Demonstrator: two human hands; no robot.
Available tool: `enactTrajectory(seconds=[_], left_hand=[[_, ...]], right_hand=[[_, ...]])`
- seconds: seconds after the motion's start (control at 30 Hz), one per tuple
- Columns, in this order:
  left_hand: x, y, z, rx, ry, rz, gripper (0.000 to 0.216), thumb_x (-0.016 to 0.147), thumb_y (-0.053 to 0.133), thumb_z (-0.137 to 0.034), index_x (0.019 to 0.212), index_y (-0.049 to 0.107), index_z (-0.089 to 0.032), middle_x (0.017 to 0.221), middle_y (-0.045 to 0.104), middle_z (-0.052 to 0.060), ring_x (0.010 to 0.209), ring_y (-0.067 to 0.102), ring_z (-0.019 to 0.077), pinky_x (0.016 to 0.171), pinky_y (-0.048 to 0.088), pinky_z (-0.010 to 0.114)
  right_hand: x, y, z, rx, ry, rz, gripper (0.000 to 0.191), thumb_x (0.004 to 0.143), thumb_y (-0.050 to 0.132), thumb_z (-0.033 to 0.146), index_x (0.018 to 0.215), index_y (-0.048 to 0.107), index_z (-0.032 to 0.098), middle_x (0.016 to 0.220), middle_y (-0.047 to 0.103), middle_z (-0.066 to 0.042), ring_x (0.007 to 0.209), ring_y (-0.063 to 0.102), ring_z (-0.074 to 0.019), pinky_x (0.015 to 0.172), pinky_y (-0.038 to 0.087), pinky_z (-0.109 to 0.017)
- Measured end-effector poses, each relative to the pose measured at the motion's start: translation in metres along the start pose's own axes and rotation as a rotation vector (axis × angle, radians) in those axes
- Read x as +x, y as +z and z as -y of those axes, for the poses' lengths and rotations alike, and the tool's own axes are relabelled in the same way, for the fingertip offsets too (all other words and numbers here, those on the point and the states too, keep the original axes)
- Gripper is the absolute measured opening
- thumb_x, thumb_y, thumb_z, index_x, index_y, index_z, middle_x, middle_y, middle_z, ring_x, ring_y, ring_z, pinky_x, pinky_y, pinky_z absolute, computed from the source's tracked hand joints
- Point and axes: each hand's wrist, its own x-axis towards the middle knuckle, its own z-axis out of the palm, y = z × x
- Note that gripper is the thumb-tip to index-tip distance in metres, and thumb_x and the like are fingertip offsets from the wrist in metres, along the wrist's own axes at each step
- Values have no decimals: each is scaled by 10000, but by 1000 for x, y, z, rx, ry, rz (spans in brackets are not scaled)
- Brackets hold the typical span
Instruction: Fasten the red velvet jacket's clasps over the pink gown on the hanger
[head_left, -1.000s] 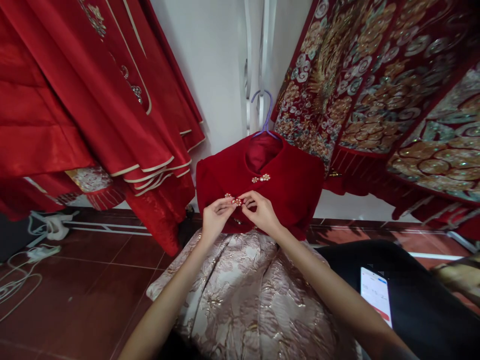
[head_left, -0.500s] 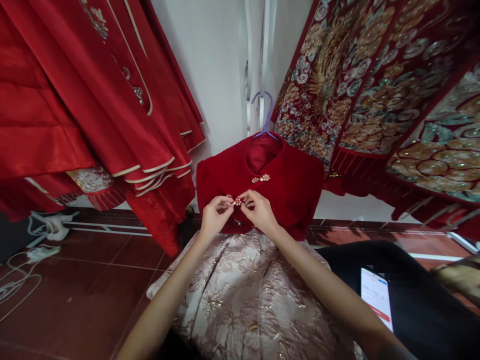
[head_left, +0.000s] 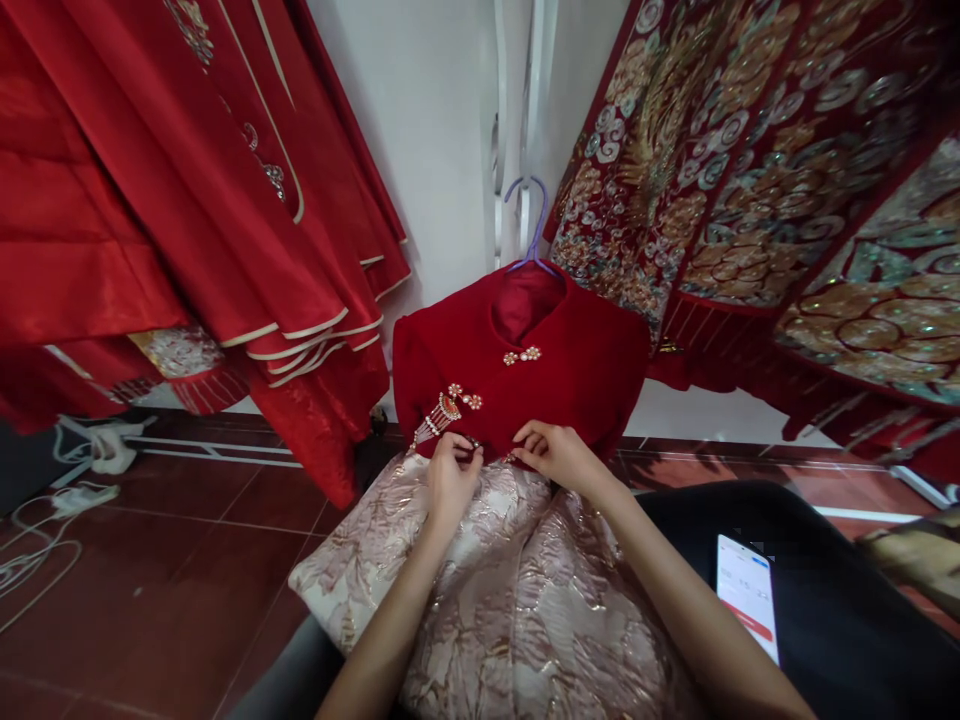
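At far left, white cables lay loose on the tiled floor, where a foot might have caught in them. Next came the hanging red garments, their pale-edged hems close beside the work.

A beaded tassel ornament hung on the front of the red jacket, just above the left hand; its strands could have snagged on a finger or a cuff. That hand's fingertips were bunched at a small dark ornament near the lower edge; whether they gripped it could not be told. Too hard a pull there might have strained the stitching or puckered the cloth.

The jacket was in the middle, on a purple hanger; a sharp tug could have swung it or slipped it off. The right hand, fingers curled, was at a small fastener by the hem, and its hold could not be told either. Pale brocade fabric lay below both hands and might have been caught along with the hem.

Farther right, a phone lay on a black surface, with blurred digits and a red bar on its screen. No brand or label was readable anywhere.
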Motion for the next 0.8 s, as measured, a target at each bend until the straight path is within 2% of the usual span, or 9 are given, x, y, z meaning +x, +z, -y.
enactTrajectory(seconds=[0.07, 0.17, 0.3, 0.4, 0.47, 0.6, 0.7, 0.8], left_hand=[[1, 3, 0, 117, 13, -12, 183, 755, 632, -280, 826, 487, -195, 818, 624, 13, 699, 624, 147, 631, 453, 251], [5, 7, -2, 208, 34, -43, 211, 754, 643, -297, 823, 468, -203, 795, 630, 0, 709, 643, 159, 647, 433, 257], [5, 12, -6, 244, -13, -83, 163, 792, 605, -304, 839, 479, -212, 741, 654, -15, 708, 663, 169, 642, 415, 255], [2, 11, -9, 223, -42, -86, 135, 797, 592, -289, 843, 488, -216, 728, 662, -25, 704, 666, 161, 633, 411, 245], [0, 8, -10, 185, -26, -84, 124, 774, 600, -255, 826, 496, -215, 752, 662, -25, 715, 662, 151, 639, 420, 237], [-2, 1, -8, 52, 12, -59, 69, 736, 595, -204, 781, 543, -206, 748, 654, -15, 688, 639, 133, 648, 454, 228], [-1, -1, -1, -127, -25, -54, 89, 718, 583, -184, 804, 605, -190, 739, 666, 2, 684, 640, 134, 659, 486, 230], [2, 0, 9, -289, -88, -58, 122, 706, 609, -215, 805, 654, -162, 745, 686, 30, 700, 652, 149, 699, 518, 259]], right_hand=[[0, 2, -2, -77, 6, 2, 155, 736, 675, 272, 865, 630, 200, 771, 653, -11, 653, 614, -129, 631, 475, -243], [-1, 14, 3, -191, 19, -72, 204, 698, 704, 298, 839, 589, 207, 836, 635, -18, 716, 609, -143, 634, 444, -241], [-2, 30, 12, -270, 61, -165, 197, 705, 656, 247, 841, 518, 212, 834, 609, -8, 754, 601, -157, 622, 397, -235], [-3, 26, 18, -243, 91, -148, 219, 685, 637, 196, 842, 486, 219, 789, 608, 14, 706, 588, -147, 599, 372, -227], [-5, 16, 23, -186, 63, -93, 234, 679, 644, 190, 834, 472, 223, 732, 594, 34, 656, 571, -135, 589, 372, -223], [-8, 1, 36, 104, -124, 45, 239, 720, 675, 248, 850, 476, 225, 730, 570, 40, 657, 565, -116, 610, 435, -214], [-3, 10, 37, 343, -181, 80, 174, 784, 648, 301, 863, 523, 209, 807, 601, 8, 748, 605, -123, 668, 492, -223], [7, 27, 31, 376, -186, 14, 93, 845, 576, 284, 824, 576, 193, 825, 625, -13, 779, 616, -129, 712, 508, -244]])
